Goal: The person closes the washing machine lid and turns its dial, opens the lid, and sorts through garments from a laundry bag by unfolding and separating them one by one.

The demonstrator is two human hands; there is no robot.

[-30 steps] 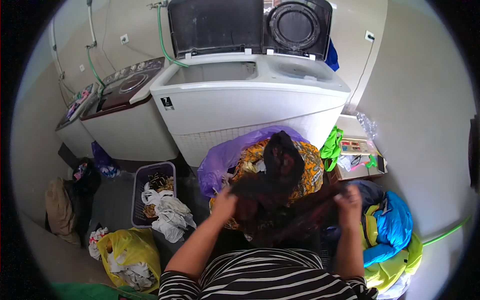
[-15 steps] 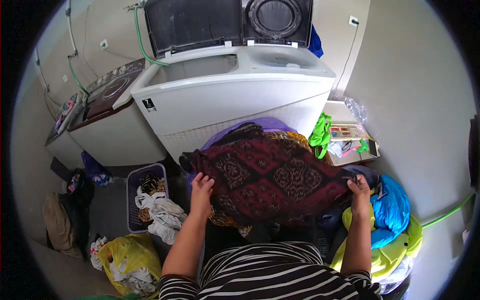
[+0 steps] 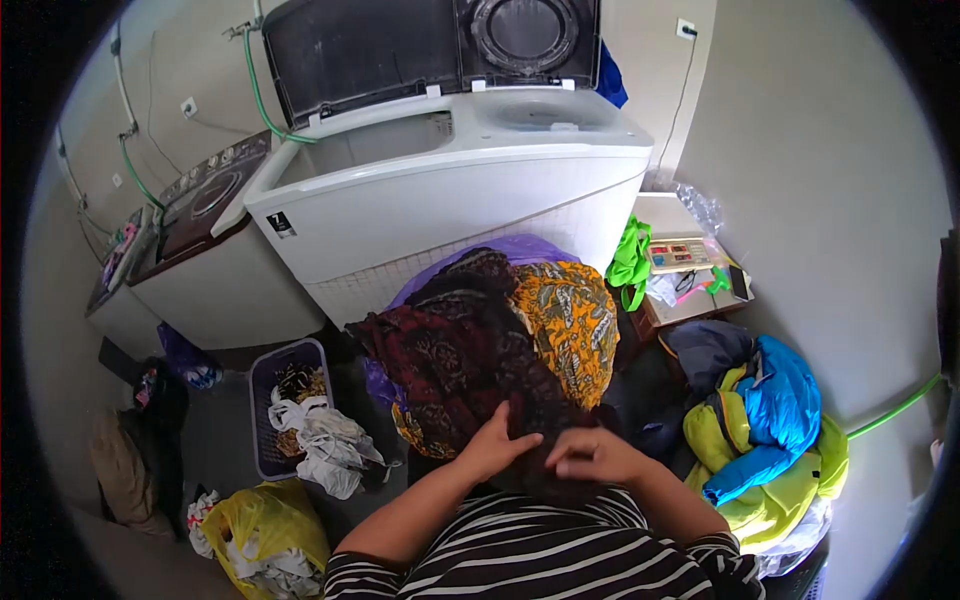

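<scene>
A dark maroon and black patterned cloth (image 3: 440,360) lies bunched over the pile in front of me, its near part close to my body. My left hand (image 3: 495,447) rests on the cloth with thumb and fingers apart. Just right of it, my right hand (image 3: 603,457) has curled fingers at the near edge of the cloth, slightly blurred. A yellow-orange patterned cloth (image 3: 568,325) shows beside the maroon one, and a purple plastic bag (image 3: 525,246) spreads beneath both.
A twin-tub washing machine (image 3: 450,190) stands ahead with lids raised. At left are a laundry basket (image 3: 258,410) with clothes and a yellow bag (image 3: 270,510). At right lie a blue jacket (image 3: 785,400), a lime garment (image 3: 775,515) and a low table (image 3: 665,210) bearing a calculator (image 3: 680,254).
My hands have come together near my body from wide apart. The maroon cloth, formerly stretched between them, is gathered to the left, uncovering the yellow-orange cloth.
</scene>
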